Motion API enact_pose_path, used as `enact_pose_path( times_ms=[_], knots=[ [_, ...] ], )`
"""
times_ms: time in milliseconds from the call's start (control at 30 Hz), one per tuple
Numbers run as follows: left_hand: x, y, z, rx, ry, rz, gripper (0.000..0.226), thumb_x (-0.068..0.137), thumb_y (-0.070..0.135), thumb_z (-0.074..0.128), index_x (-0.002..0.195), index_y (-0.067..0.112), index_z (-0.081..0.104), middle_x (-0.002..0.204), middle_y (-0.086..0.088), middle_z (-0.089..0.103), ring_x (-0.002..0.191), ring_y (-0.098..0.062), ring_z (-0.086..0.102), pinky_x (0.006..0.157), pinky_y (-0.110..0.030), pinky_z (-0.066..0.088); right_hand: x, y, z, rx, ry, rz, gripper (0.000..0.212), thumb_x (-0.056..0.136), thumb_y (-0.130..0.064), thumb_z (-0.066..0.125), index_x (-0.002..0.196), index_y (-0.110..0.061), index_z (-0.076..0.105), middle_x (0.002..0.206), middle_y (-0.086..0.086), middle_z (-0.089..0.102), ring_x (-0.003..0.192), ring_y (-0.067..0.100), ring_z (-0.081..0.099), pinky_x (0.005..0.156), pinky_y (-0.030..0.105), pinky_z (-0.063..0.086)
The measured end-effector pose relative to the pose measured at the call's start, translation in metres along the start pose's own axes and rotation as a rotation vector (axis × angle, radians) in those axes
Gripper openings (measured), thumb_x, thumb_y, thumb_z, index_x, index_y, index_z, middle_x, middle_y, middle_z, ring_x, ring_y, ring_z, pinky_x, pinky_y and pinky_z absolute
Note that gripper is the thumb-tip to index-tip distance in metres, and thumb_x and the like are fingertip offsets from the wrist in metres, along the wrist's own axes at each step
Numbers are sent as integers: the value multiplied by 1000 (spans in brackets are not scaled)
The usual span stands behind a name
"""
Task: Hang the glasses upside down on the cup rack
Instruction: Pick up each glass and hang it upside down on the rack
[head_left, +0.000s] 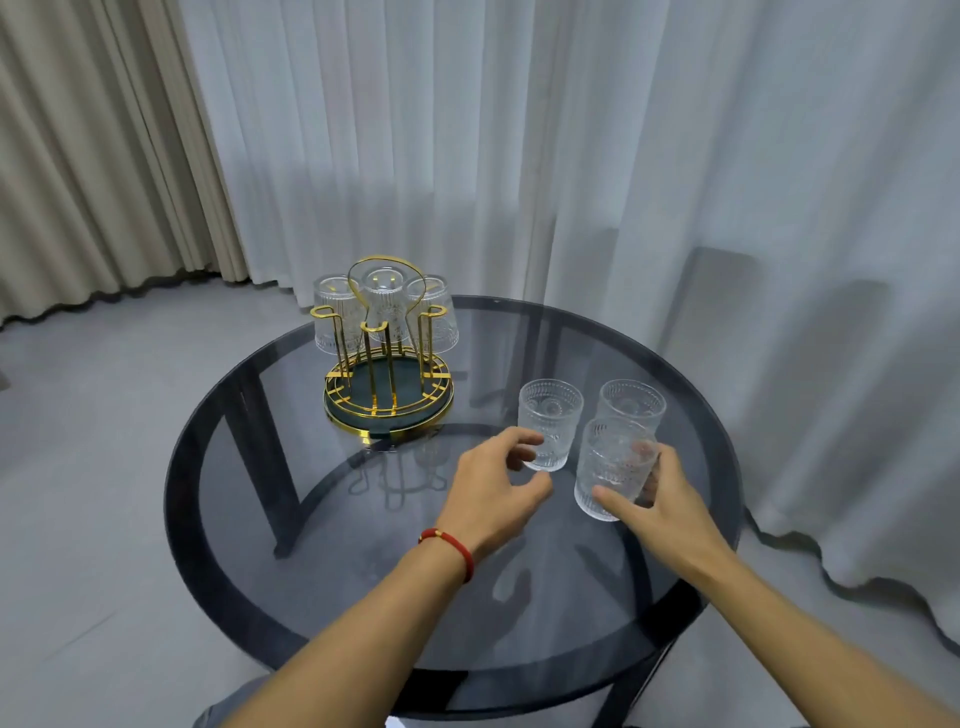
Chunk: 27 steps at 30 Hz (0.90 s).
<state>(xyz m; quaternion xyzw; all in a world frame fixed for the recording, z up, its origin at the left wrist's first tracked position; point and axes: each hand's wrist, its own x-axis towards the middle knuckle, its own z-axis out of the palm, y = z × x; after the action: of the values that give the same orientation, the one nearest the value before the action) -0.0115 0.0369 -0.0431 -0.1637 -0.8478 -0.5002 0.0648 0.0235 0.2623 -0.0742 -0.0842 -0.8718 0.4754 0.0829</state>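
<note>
A gold wire cup rack (387, 384) on a dark round base stands at the far left of the glass table. Three clear patterned glasses (384, 304) hang upside down on its back pegs; the front pegs are bare. Three more glasses stand upright to the right of the rack. My right hand (657, 506) grips the nearest glass (610, 467) with thumb and fingers round its side. My left hand (493, 486) is beside the left glass (550, 418), fingers curled apart and fingertips touching its lower side. The third glass (634, 400) stands behind, untouched.
The round smoked-glass table (291, 525) has a dark frame and legs visible beneath it. White sheer curtains (571, 156) hang close behind and to the right; beige drapes (78, 156) hang at the left. Grey floor surrounds the table.
</note>
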Motion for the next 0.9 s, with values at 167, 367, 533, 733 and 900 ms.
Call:
enact_pose_path(
  times_ms=[167,367,533,733,900],
  knots=[
    [-2,2,1,-123,-135,-99,54,80,46,76,129,33,58,113,11,63,95,-2,64,82,-23,56,-3,-6,-6,-115,43,-137,71,68,-54,86,123,-40,43,118,-18,66,101,6,68,88,34,58],
    [-8,11,-6,-447,-336,-231,72,71,52,82,133,36,50,118,-3,58,102,-17,66,66,-35,63,-14,-31,14,-248,-80,-532,82,64,-53,84,133,-42,42,125,-19,50,114,-2,55,86,18,49],
    [-2,8,-33,-444,-55,-249,44,67,40,78,106,31,61,107,-8,66,98,-23,66,69,-43,63,-8,-58,45,-124,-76,-553,82,70,-49,87,141,-42,48,128,-10,53,121,3,55,96,15,45],
    [5,-13,-69,-656,31,-260,40,69,24,71,106,15,58,113,-25,61,91,-32,65,66,-47,58,0,-94,79,528,-369,-14,47,95,-65,53,132,-37,58,128,11,68,104,29,74,82,46,63],
    [14,-50,-91,-519,91,-242,33,89,46,51,110,23,59,115,-10,62,103,-26,63,84,-49,57,10,-117,95,508,-249,-81,29,98,-37,66,126,-32,63,123,16,68,106,25,72,84,43,63]
  ],
)
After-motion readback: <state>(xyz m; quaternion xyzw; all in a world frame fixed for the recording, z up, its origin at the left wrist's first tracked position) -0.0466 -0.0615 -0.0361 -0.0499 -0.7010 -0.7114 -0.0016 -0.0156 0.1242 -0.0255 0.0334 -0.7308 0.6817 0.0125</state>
